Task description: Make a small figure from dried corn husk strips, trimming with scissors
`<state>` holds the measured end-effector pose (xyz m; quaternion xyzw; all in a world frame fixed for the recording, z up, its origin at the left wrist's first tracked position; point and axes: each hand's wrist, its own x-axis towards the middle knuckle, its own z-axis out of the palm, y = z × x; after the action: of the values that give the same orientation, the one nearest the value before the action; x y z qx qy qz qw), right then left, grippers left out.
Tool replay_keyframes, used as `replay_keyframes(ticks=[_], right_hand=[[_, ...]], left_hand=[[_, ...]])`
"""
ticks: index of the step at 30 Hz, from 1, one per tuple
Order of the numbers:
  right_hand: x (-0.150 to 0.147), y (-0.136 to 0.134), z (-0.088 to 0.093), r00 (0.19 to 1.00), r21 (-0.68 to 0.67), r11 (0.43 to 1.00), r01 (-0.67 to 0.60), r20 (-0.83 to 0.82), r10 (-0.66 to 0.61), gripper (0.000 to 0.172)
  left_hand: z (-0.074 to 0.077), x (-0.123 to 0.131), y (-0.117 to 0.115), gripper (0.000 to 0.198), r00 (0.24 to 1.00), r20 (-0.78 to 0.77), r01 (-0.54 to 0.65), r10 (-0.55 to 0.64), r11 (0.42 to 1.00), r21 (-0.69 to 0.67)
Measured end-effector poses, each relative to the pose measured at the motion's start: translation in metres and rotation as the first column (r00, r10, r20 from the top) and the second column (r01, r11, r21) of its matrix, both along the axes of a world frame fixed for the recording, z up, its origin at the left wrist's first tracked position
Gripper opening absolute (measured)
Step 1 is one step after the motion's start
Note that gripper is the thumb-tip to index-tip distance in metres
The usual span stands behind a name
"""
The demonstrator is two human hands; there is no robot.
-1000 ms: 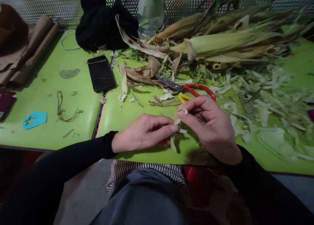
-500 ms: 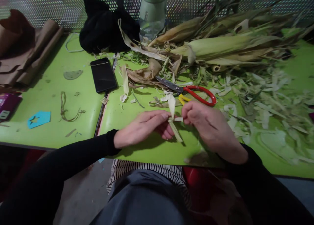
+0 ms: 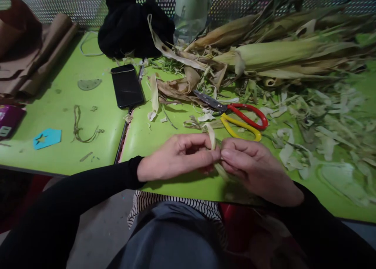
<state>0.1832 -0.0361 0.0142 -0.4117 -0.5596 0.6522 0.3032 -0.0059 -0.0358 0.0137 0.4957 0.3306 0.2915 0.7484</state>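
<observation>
Between my hands is a pale strip of corn husk [image 3: 212, 138], knotted in its middle a moment earlier; the knot is now covered by my fingers. One end sticks up between the hands and another hangs below them. My left hand [image 3: 186, 156] pinches the husk from the left, thumb over the fingers. Close against it, my right hand [image 3: 249, 163] is closed with thumb and fingertips together on the husk. Just beyond my right hand lie scissors [image 3: 235, 116] with one red and one yellow handle, their blades touching dried husk.
Corn stalks and husks [image 3: 276, 53] are heaped at the back right, with husk scraps [image 3: 326, 132] below them. A phone [image 3: 126, 85] lies left of centre near the table seam. Behind stand a bottle [image 3: 189, 16] and a black cloth bag [image 3: 129, 34]; brown paper [image 3: 38, 61] lies far left.
My right hand has come down and inward against the left, uncovering the yellow scissor handle. Fingers of both hands now cover the husk's knot. The view has shifted slightly.
</observation>
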Motion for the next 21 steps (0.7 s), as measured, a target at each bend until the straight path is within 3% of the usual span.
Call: replay_keyframes(ticks=[5,9,12,17,21], right_hand=[[0.005,0.002,-0.004,0.998,0.005,0.998,0.058,0.031,-0.058,0.045],[0.013,0.007,-0.002,0.960,0.236,0.966,0.107,0.229,-0.163,0.044],[0.013,0.010,0.001,0.927,0.382,0.924,-0.028,0.356,-0.120,0.051],[0.007,0.008,0.000,0.868,0.428,0.895,-0.122,0.484,-0.113,0.040],[0.006,0.007,0.000,0.863,0.544,0.824,-0.160,0.482,-0.151,0.033]], left_hand=[[-0.002,-0.003,0.006,0.027,0.997,0.068,0.033,-0.026,0.995,-0.094],[-0.005,-0.005,0.008,0.011,0.977,0.214,0.033,0.004,0.985,-0.171],[-0.007,-0.005,0.010,0.011,0.970,0.236,-0.013,0.053,0.986,-0.168],[-0.008,-0.007,0.013,0.011,0.998,0.008,-0.055,0.055,0.989,0.135],[-0.007,-0.009,0.013,0.015,0.964,-0.225,-0.019,0.142,0.879,0.477]])
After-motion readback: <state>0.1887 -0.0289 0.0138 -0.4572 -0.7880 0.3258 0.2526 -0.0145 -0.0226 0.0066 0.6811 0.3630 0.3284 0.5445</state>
